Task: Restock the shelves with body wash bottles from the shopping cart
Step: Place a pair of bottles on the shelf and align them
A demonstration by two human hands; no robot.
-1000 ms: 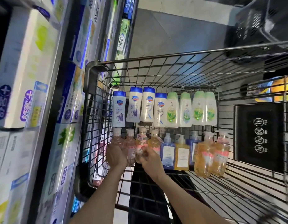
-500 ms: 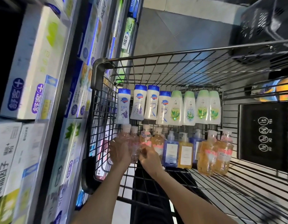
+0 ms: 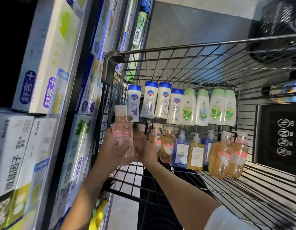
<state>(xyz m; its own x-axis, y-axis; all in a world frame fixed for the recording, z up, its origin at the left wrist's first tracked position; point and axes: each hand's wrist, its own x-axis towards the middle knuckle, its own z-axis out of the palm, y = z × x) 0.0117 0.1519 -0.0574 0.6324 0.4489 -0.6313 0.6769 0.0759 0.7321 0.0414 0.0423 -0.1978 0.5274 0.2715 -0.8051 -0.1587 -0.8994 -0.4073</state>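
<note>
both forearms reach forward and down into the wire shopping cart point(image 3: 177, 52), side by side, wrists close together near the cart's left wall. the left hand point(image 3: 111, 146) is curled round a clear pink body wash bottle point(image 3: 121, 130), its fingers wrapped about the lower body; the bottle stands upright and sits higher than the rest of its row, its white cap level with the bottom of the blue-capped bottles behind. the right hand point(image 3: 148, 151) is closed round a second pink bottle point(image 3: 140, 138) just beside the first, thumb side up; the fingers are partly hidden behind the bottle, so how tightly they close cannot be told. the two held bottles touch or nearly touch; blur keeps that unclear.

just right of the hands stand two amber pump bottles point(image 3: 166, 146), then a blue pump bottle point(image 3: 180, 151), a yellow-orange pump bottle with a white label point(image 3: 196, 155), another blue one half hidden behind it, and two larger orange pump bottles point(image 3: 227, 156) at the right end. behind them, against the cart's far wall, is a row of four white bottles with blue caps point(image 3: 163, 100) and four pale green bottles point(image 3: 215, 107).

to the left of the cart, shelves point(image 3: 69, 90) carry boxed toothpaste point(image 3: 44, 60), stacked and blurred. a white sleeve point(image 3: 227, 218) shows at the lower right on the right arm.
</note>
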